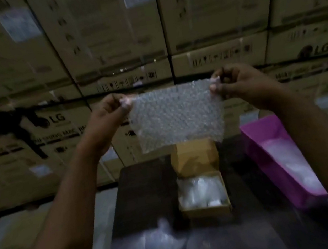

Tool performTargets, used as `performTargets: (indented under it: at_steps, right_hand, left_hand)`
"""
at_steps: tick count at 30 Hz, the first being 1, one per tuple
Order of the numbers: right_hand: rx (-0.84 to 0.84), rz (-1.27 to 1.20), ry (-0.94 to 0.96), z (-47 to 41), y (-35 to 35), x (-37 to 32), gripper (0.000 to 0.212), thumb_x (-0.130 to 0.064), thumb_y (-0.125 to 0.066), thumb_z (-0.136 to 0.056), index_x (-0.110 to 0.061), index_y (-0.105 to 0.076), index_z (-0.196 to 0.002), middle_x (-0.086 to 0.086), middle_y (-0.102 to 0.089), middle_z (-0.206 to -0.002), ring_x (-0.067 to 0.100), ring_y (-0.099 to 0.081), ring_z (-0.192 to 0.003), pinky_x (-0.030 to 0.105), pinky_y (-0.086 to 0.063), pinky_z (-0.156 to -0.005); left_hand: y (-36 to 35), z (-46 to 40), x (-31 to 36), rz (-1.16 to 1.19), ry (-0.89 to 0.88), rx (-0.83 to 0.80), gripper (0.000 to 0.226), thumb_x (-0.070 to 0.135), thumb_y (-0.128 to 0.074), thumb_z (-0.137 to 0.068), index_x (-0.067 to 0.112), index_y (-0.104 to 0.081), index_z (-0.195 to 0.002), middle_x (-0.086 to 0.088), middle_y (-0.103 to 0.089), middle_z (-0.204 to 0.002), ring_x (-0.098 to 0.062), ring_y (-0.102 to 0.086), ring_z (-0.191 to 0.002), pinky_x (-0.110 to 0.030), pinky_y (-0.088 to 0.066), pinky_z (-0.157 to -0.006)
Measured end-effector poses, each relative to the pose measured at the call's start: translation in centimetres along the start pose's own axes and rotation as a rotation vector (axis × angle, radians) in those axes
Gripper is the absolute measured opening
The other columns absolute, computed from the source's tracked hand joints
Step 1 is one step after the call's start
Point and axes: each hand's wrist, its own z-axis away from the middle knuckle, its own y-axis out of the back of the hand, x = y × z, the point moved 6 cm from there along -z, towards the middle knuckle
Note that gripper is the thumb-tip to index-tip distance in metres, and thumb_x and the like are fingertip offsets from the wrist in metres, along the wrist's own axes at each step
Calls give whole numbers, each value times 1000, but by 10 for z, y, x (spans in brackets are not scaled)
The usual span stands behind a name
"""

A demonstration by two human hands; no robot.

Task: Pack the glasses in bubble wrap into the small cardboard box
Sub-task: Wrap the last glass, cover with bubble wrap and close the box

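Bubble wrap (175, 115) hangs stretched in the air, its 2 top corners pinched by the left hand (110, 114) and right hand (237, 83). Below it on the dark table (145, 195), the small cardboard box (202, 194) sits open with a blurry wrapped bundle inside. Pink tray (272, 149) lies just right.

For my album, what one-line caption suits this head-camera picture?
Both hands, left hand and right hand, hold up a bubble wrap sheet above a small open cardboard box.
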Motion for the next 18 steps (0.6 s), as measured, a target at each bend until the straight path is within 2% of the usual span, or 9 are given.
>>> performTargets:
  at_steps: [2, 4, 6, 8, 11, 13, 16, 18]
  right_hand:
    - [44, -102, -63, 0, -12, 28, 12, -9, -61, -90, -20, -61, -93, 1, -64, -86, 13, -64, -77, 25, -54, -63]
    - [131, -186, -142, -1, -25, 64, 16, -5, -61, -90, -21, -60, -89, -1, -61, -79, 7, -59, -67, 21, -49, -56]
    - [167, -231, -227, 3, -41, 104, 20, 0, -61, -88, -20, -59, -91, -2, -61, -78, 2, -58, -63, 17, -48, -55]
    - [174, -267, -320, 11, -53, 144, 24, 7, -61, -86, -16, -59, -93, 0, -61, -77, 2, -59, -61, 17, -49, -56]
    - [176, -268, -476, 23, -63, 199, 25, 6, -66, -82, -7, -59, -102, 9, -63, -84, 19, -61, -77, 31, -52, -68]
    - [189, -235, -522, 30, -68, 223, 26, 5, -69, -81, -6, -57, -101, 9, -58, -80, 20, -58, -76, 27, -53, -65]
    - [222, -181, -528, 39, -74, 244, 25, 5, -69, -81, -6, -55, -98, 4, -50, -69, 11, -52, -62, 17, -50, -54]
    - [250, -134, -524, 43, -77, 255, 25, 5, -70, -80, -7, -55, -97, 3, -48, -66, 6, -51, -56, 16, -48, -53]
  left_hand:
    - [-13, 2, -33, 165, 108, 53, 6, 21, -51, -99, 20, -53, -93, 3, -59, -82, -10, -58, -67, -27, -52, -60]
    - [-27, 5, -73, 91, 186, 162, 6, 24, -52, -99, 18, -52, -98, 2, -56, -78, -9, -52, -59, -23, -46, -47]
    - [-41, 11, -114, 50, 231, 234, 11, 24, -54, -98, 14, -52, -102, 0, -57, -78, -11, -50, -58, -21, -43, -43]
    - [-53, 16, -151, 43, 260, 255, 7, 21, -55, -97, 15, -54, -99, -3, -59, -78, -14, -52, -58, -23, -44, -42]
    - [-65, 22, -201, -28, 285, 274, 6, 15, -62, -93, 10, -59, -94, -4, -62, -74, -16, -56, -58, -21, -46, -42]
    - [-69, 24, -227, -78, 310, 304, 7, 11, -68, -88, 8, -61, -89, -3, -64, -72, -15, -57, -60, -18, -47, -46]
    - [-77, 29, -258, -146, 314, 303, 12, 14, -73, -84, 16, -61, -80, -1, -66, -72, -12, -59, -65, -21, -49, -60]
    - [-82, 33, -269, -184, 319, 300, 13, 14, -74, -83, 14, -62, -81, 0, -65, -72, -8, -58, -65, -18, -47, -60]
